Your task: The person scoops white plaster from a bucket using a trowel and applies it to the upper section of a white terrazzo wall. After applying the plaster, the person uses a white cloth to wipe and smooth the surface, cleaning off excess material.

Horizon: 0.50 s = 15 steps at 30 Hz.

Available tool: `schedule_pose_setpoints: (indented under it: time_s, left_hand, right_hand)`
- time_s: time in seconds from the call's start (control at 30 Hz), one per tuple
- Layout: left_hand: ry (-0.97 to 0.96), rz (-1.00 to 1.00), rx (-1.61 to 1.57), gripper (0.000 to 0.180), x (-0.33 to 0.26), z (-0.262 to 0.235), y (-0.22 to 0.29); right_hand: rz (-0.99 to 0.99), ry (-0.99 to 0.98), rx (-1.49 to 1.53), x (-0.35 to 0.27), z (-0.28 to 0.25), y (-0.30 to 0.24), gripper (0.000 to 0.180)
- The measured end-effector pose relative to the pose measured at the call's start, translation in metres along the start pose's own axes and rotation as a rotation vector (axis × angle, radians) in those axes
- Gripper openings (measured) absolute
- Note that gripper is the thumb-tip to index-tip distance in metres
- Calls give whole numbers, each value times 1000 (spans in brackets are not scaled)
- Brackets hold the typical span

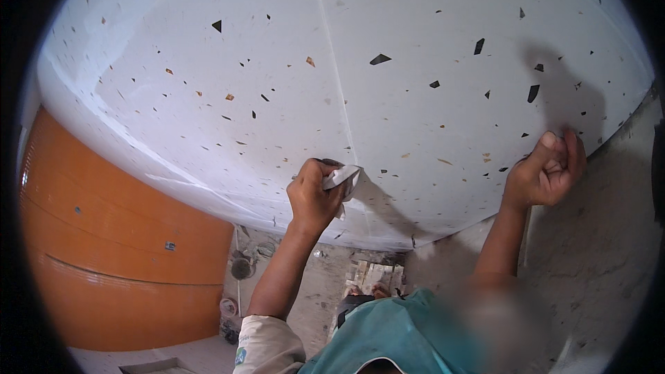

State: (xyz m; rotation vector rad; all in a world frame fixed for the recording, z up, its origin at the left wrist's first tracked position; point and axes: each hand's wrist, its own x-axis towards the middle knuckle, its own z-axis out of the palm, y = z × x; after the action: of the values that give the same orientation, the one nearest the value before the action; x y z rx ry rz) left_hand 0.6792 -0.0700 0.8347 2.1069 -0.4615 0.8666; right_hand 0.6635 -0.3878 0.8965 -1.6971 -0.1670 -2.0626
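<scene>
My left hand (313,194) is closed round a crumpled white cloth or tissue (343,179); I cannot tell which of the two it is. It is held at a pale seam (335,62) that runs down the white, speckled wall panels (277,41). Off to the right, my right hand (551,170) is raised close to the same wall, and its shadow falls above it. Its fingers are curled in with the thumb pressed against them. Whatever they may pinch is too small or hidden to make out.
An orange door or panel (131,235) stands at the left. Below the wall lies a dirty floor (298,305) with a dark round container (242,267) on it. My feet are on worn boards (391,273). A bare grey wall (596,256) is at the right.
</scene>
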Motion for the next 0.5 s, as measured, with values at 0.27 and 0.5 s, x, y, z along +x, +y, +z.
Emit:
schedule_pose_setpoints:
  time_s: [0.27, 0.5]
  left_hand:
    - [-7, -11, -9, 29, -30, 18, -26]
    - [-12, -9, -12, 30, -54, 30, -47]
  right_hand:
    - [18, -33, -76, 1, -4, -2, 32]
    - [74, -20, -121, -3, -4, -2, 33]
